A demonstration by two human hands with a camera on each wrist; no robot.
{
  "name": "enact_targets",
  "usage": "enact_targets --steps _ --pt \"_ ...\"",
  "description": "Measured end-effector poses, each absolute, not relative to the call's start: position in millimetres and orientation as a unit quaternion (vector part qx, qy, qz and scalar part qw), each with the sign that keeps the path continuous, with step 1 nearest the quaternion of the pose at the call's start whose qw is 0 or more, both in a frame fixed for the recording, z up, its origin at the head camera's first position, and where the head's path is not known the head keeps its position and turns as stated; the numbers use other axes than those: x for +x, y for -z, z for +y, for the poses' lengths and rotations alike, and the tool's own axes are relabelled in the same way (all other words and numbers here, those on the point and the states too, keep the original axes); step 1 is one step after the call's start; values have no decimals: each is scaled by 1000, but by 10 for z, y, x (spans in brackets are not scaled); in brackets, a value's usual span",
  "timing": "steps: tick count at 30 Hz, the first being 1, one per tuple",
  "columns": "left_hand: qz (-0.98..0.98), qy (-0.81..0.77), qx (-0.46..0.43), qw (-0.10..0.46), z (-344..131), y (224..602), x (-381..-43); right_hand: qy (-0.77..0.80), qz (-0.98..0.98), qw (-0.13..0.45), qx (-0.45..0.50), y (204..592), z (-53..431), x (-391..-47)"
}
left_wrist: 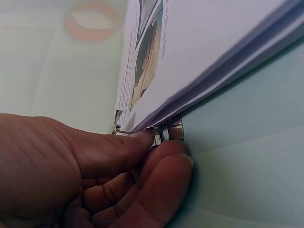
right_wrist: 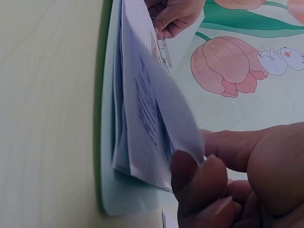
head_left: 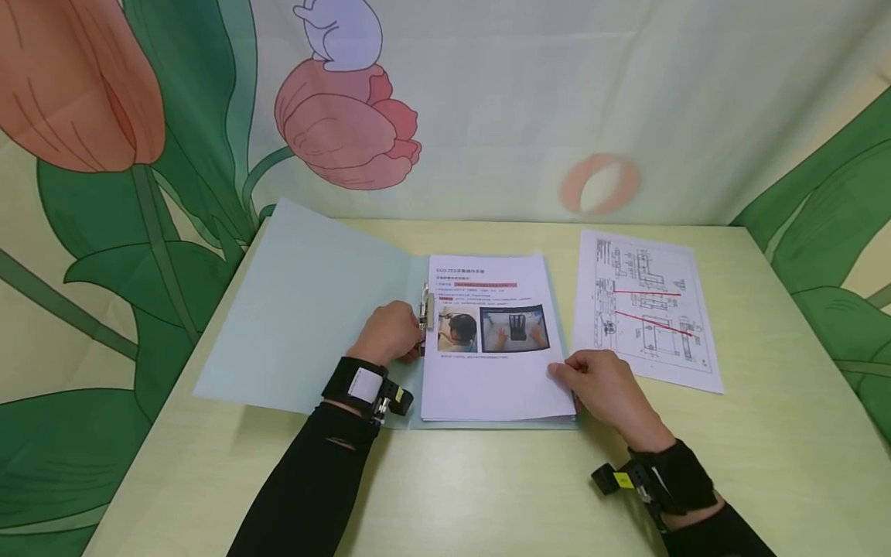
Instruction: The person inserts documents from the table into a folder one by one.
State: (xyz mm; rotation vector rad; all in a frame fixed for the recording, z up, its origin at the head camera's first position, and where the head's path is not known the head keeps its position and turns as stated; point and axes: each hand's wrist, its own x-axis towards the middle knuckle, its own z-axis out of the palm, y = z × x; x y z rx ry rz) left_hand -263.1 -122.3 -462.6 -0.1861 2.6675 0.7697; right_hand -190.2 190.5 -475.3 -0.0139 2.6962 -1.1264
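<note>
A light-blue file folder (head_left: 292,309) lies open on the table, its cover spread to the left. A stack of printed sheets (head_left: 487,391) sits in its right half, beside a metal lever clip (head_left: 425,305) along the spine. My left hand (head_left: 387,333) pinches the clip's metal part between thumb and index finger; the left wrist view shows the clip (left_wrist: 176,129) at the sheets' edge. With my right hand (head_left: 611,387) I pinch the right edge of the upper paper. In the right wrist view that sheet (right_wrist: 178,111) bends upward, with printed text beneath it.
To the right of the folder, a loose sheet with technical drawings and red lines (head_left: 643,309) lies on the pale wood-grain table (head_left: 487,495). Behind the table hangs a curtain (head_left: 501,108) printed with flowers and a white animal.
</note>
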Motion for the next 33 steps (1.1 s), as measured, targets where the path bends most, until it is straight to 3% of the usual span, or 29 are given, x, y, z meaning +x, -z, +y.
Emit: enact_targets --steps 10,25,33 --pt "942 -276 -70 181 -1208 4601 -2617 366 926 86 3 4748 1901 -1991" --pt "943 -270 -64 182 -1205 4595 -2615 325 941 97 7 4684 1927 -2002" --pt "946 -262 -57 180 -1203 4585 -2616 338 940 45 14 4477 2179 -2049"
